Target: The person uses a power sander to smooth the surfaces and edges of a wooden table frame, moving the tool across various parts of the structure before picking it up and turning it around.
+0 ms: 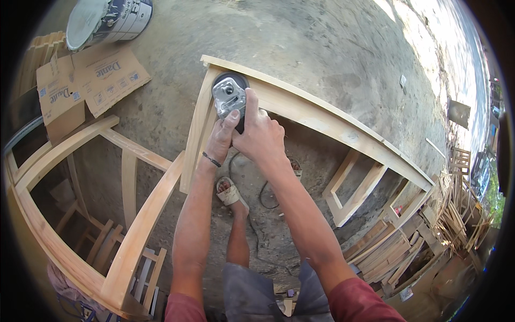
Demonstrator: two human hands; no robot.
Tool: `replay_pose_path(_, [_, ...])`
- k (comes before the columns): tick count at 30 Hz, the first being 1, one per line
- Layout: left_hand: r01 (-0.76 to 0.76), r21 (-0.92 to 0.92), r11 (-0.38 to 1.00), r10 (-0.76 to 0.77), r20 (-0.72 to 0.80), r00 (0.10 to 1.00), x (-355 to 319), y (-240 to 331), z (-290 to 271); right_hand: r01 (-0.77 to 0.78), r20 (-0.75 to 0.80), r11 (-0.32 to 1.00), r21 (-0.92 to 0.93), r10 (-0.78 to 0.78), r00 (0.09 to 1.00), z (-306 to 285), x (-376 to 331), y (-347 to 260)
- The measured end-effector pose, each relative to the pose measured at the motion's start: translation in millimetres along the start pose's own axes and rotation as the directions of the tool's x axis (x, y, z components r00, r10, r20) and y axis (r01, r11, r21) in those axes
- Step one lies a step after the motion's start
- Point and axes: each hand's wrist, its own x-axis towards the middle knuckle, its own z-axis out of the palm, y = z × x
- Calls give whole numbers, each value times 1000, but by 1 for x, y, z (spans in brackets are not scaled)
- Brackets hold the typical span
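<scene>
Both of my hands are wrapped round an angle grinder (229, 95) with a silver metal head and a dark round disc. My left hand (219, 140) grips it from the left, thumb on top. My right hand (261, 134) holds the body from the right, one finger stretched along its side. The disc lies over the far left corner of a pale wooden frame (322, 127); whether it touches the wood is hard to tell. A dark cord (256, 236) trails on the floor below my arms. My palms hide most of the grinder's body.
A curved wooden frame (145, 212) stands close on the left. Behind it lie flattened cardboard (115, 80) and a paint bucket (129, 21). Scrap wood (383, 252) is piled at the right. My sandalled foot (230, 193) stands on the concrete floor below the frame.
</scene>
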Motion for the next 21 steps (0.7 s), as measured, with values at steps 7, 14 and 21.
replay_pose_path(7, [71,129,989,-95,190,977,-2,-25,42,-96,-104,995,34,99,990,-11,-35,55])
replay_pose_path(14, [41,314,948,-140,302,943,-7,-59,94,-215,-228,954,207,260,938,-18,-81,111])
replay_pose_path(21, [34,458,889,-246,413,877,-2,-78,138,-245,-334,918,313,348,876,-17,-110,157])
